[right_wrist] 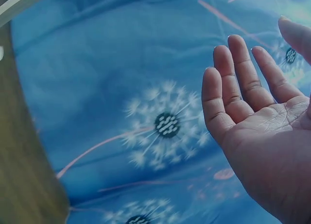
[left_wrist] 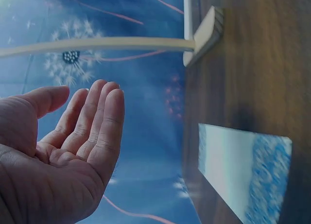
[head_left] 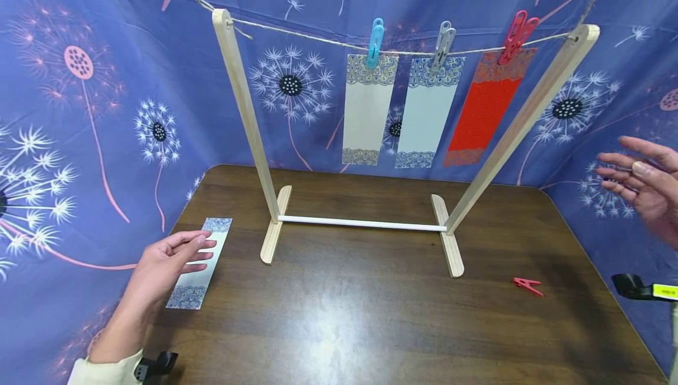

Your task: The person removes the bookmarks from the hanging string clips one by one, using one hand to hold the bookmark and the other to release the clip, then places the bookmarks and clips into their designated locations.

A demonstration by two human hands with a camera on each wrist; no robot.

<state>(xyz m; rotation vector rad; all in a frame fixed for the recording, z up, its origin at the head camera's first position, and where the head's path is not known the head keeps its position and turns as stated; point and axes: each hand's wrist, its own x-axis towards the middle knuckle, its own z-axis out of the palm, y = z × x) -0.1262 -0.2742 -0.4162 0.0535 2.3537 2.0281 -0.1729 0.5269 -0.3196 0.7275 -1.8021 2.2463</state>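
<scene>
Your left hand (head_left: 168, 260) hovers over the blue-edged card (head_left: 193, 279), thumb and fingers apart, the card lying just below on the table (head_left: 296, 291). Your right hand (head_left: 655, 199) is up too, fingers loosely parted, with the red clothespin (head_left: 524, 283) below and inward of it. Between your hands, three strips (head_left: 429, 117) hang pegged to the string (head_left: 302, 34).

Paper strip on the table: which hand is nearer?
Left. The left hand hovers close to the paper strip without touching it; the right hand is raised at the opposite side of the table.
</scene>
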